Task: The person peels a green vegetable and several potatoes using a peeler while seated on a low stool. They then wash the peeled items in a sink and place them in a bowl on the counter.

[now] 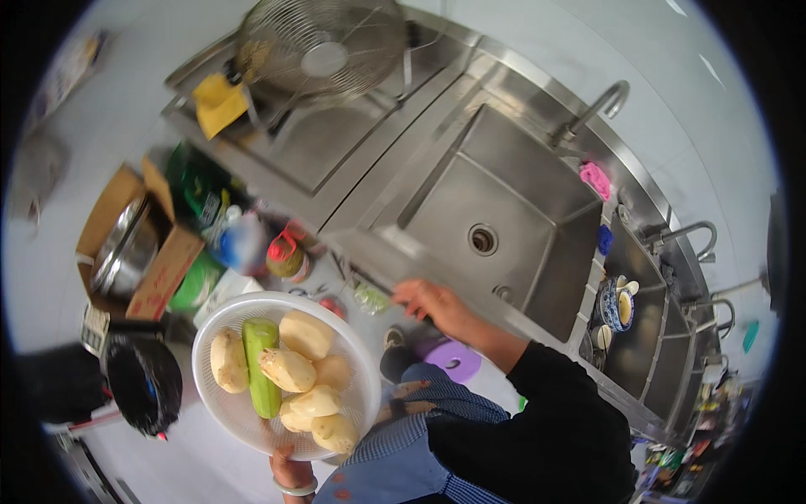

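Observation:
My left hand (291, 466), with a bangle at the wrist, grips the near rim of a white plastic colander (206, 394). Inside lie several pale, peeled root vegetables (286, 370) and one long green vegetable (262, 378) that looks like a gourd. Its fingers under the colander are mostly hidden. My right hand (434, 309) is beside the front edge of the stainless-steel sink (434, 214), fingers partly spread and somewhat blurred. Nothing shows in its grasp, and whether it touches the edge is unclear. The sink basin holds no dishes and its drain (483, 240) is uncovered.
A large metal fan (324, 60) stands on the steel counter beside a yellow cloth (219, 104). Bowls (614, 309) sit in the neighbouring sink. On the floor are a cardboard box (165, 271) with metal pans, bottles (288, 258), a black-lined bin (141, 378) and a purple stool (452, 361).

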Tool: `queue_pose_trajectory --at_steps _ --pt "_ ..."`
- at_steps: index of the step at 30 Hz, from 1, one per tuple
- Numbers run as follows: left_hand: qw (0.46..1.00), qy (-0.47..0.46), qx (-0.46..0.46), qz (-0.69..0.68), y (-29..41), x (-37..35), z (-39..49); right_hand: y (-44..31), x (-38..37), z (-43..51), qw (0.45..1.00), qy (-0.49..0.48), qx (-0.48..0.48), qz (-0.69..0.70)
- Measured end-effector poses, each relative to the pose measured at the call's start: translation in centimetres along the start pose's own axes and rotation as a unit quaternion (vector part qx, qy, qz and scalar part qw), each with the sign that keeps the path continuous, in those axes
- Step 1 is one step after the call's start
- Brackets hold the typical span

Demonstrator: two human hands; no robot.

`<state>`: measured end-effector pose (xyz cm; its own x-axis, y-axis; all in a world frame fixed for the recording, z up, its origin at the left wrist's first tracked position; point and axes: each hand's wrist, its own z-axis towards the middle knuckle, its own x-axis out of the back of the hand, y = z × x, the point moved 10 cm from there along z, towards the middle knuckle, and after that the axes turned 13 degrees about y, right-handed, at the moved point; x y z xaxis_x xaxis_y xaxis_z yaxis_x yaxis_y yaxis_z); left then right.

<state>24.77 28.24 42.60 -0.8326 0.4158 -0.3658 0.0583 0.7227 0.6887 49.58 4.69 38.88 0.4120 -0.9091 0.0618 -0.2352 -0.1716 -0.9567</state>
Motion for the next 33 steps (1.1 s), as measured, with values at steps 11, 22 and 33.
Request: queue_pose_trajectory --at_steps 11,22,33 --pt "0.987 -0.146 0.023 0.063 3.0 -4.6 -0.1 -13.8 32.1 1.1 0.64 0.561 0.128 -0.509" --pt "0.903 -0.261 0.133 0.313 -8.7 -16.4 3.2 -16.5 29.9 -4.4 0.672 0.416 0.098 -0.605" --pt "0.809 -0.269 0.19 0.487 -28.1 -23.1 10.4 -8.0 21.5 -5.3 0.888 0.394 -0.016 0.236"
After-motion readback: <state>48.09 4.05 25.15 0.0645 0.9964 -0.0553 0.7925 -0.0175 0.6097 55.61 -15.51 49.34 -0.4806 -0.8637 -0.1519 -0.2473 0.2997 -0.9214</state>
